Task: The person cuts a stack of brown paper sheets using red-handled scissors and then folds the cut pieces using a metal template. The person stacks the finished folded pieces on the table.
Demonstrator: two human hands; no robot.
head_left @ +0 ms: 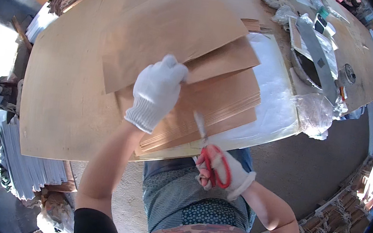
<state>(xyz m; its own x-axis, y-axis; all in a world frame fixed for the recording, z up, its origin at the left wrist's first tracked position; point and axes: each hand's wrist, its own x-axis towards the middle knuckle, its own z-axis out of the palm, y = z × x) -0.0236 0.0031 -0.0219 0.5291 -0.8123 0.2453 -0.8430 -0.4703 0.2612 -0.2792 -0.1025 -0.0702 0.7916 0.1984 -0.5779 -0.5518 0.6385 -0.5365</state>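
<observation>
Paper (226,98) lies stacked on the table (55,108); left hand (158,89) seems clenched on the top sheet (175,25), right hand (238,171) clasps scissors (201,125); few sheets look separated, most apparently left.

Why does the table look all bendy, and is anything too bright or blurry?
In the head view, the wide fisheye lens curves the edges of the table and leaves black corners; in that view, glare washes out the far left side; also in the head view, the blades of the scissors look smeared, probably from motion blur.
</observation>
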